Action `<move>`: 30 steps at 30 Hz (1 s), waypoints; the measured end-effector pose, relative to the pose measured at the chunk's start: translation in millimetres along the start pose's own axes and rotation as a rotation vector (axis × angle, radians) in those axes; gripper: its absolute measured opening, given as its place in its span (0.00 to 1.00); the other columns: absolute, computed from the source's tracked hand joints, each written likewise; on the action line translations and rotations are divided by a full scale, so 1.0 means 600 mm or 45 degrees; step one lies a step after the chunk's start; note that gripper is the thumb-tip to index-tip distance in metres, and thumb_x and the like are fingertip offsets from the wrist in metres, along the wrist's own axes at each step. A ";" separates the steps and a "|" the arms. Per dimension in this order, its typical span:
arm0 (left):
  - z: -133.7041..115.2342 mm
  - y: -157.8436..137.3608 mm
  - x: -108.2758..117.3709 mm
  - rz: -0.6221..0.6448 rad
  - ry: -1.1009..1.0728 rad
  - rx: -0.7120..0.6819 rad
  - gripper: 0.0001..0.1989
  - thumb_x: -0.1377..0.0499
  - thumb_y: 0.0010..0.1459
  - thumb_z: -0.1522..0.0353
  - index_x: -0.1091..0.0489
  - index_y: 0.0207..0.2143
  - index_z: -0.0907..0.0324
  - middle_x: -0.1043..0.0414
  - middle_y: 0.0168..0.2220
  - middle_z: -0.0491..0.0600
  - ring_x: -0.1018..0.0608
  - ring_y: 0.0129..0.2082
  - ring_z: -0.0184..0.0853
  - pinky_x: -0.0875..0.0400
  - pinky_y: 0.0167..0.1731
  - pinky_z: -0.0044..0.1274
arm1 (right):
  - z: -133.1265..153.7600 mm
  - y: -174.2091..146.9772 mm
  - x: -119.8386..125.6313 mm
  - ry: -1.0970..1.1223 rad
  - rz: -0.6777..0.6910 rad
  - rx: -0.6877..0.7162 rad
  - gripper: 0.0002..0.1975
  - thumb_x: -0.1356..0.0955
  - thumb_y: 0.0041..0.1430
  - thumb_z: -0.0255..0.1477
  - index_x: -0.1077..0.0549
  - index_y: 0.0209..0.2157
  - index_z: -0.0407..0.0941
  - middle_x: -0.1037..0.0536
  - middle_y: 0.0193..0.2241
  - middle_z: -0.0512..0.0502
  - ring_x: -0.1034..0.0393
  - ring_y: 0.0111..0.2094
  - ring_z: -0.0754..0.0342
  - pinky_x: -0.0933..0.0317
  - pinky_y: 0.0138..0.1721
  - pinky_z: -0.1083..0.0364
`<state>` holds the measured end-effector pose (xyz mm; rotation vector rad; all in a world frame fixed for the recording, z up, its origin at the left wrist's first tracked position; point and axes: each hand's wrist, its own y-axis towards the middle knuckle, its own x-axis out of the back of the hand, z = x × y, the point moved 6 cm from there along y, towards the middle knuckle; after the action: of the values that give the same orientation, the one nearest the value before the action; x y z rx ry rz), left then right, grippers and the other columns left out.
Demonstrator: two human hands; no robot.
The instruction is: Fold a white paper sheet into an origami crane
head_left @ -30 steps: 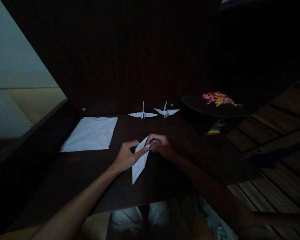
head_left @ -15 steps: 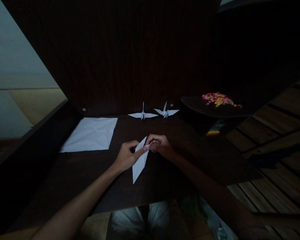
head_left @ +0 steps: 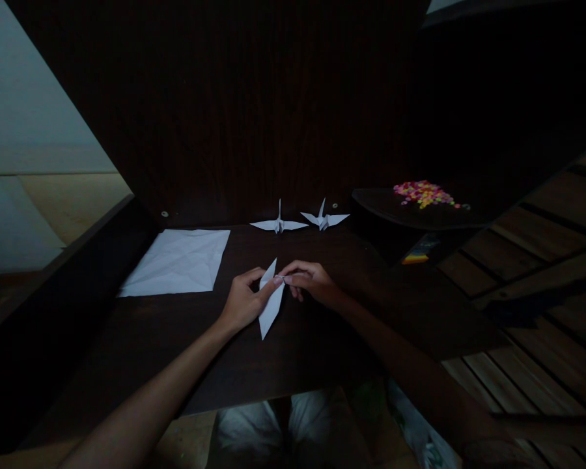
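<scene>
The left hand (head_left: 244,298) grips a folded white paper (head_left: 272,309), its thumb pressed flat across the middle and its other fingers mostly hidden behind. The right hand (head_left: 312,283) has thumb and forefinger pinched together on a narrow bit at the paper's right edge, just beside the left thumb; the remaining fingers curl underneath. The paper slants, one point rising past the fingers, the other reaching down toward the person; whether that lower tip touches the desk (head_left: 176,352) is unclear. Beyond the fingers, near the back board (head_left: 254,117), a paper bird (head_left: 279,225) stands with wings spread, and a second bird (head_left: 324,222) stands just to its right. Left of the left fingers lies a creased white sheet (head_left: 178,264). Well to the right of the right fingers, colourful little pieces (head_left: 424,194) are heaped on a rounded shelf (head_left: 381,203).
</scene>
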<state>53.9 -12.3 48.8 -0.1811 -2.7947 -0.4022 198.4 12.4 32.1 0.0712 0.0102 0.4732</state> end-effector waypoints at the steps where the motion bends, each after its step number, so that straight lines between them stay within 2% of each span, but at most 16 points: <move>1: 0.002 0.000 0.000 0.003 -0.014 0.012 0.15 0.39 0.54 0.58 0.26 0.27 0.63 0.32 0.24 0.45 0.32 0.25 0.30 0.39 0.26 0.21 | -0.001 0.000 0.000 0.002 -0.007 -0.006 0.13 0.29 0.49 0.34 0.25 0.35 0.42 0.30 0.18 0.54 0.36 0.19 0.61 0.43 0.16 0.62; 6: 0.011 0.002 -0.001 0.009 -0.121 0.062 0.16 0.38 0.53 0.57 0.26 0.29 0.63 0.29 0.26 0.46 0.30 0.27 0.32 0.37 0.27 0.21 | -0.003 0.000 0.003 0.006 -0.069 0.011 0.13 0.28 0.48 0.35 0.24 0.34 0.42 0.28 0.22 0.52 0.36 0.20 0.61 0.44 0.16 0.62; 12: 0.021 0.005 -0.003 0.030 -0.226 0.161 0.19 0.36 0.50 0.55 0.26 0.32 0.63 0.28 0.25 0.45 0.30 0.25 0.31 0.38 0.24 0.20 | 0.011 -0.003 0.004 -0.040 -0.066 0.182 0.12 0.29 0.50 0.36 0.21 0.34 0.43 0.28 0.30 0.48 0.36 0.23 0.61 0.44 0.17 0.61; 18: 0.022 0.004 -0.008 0.075 -0.264 0.212 0.20 0.37 0.50 0.54 0.25 0.33 0.64 0.27 0.26 0.47 0.29 0.25 0.31 0.38 0.24 0.20 | 0.011 -0.004 0.003 -0.108 -0.051 0.199 0.12 0.30 0.53 0.35 0.21 0.36 0.43 0.28 0.31 0.48 0.38 0.21 0.62 0.47 0.17 0.61; 22: 0.020 0.004 -0.007 0.066 -0.294 0.246 0.21 0.36 0.49 0.54 0.25 0.32 0.65 0.29 0.24 0.46 0.31 0.23 0.30 0.40 0.22 0.20 | 0.009 -0.002 0.004 -0.063 -0.095 0.166 0.14 0.28 0.50 0.32 0.24 0.40 0.43 0.27 0.28 0.50 0.38 0.23 0.62 0.47 0.19 0.62; 30: 0.019 0.003 -0.011 0.101 -0.326 0.268 0.19 0.34 0.47 0.56 0.25 0.31 0.65 0.30 0.24 0.45 0.32 0.22 0.28 0.42 0.21 0.18 | 0.024 -0.002 0.011 -0.039 -0.135 0.211 0.10 0.28 0.48 0.29 0.27 0.34 0.43 0.28 0.27 0.51 0.37 0.24 0.61 0.43 0.24 0.60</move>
<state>56.9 -8.0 36.6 -0.3139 -3.0426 -0.0675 205.4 13.6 46.5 0.2398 0.0231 0.3647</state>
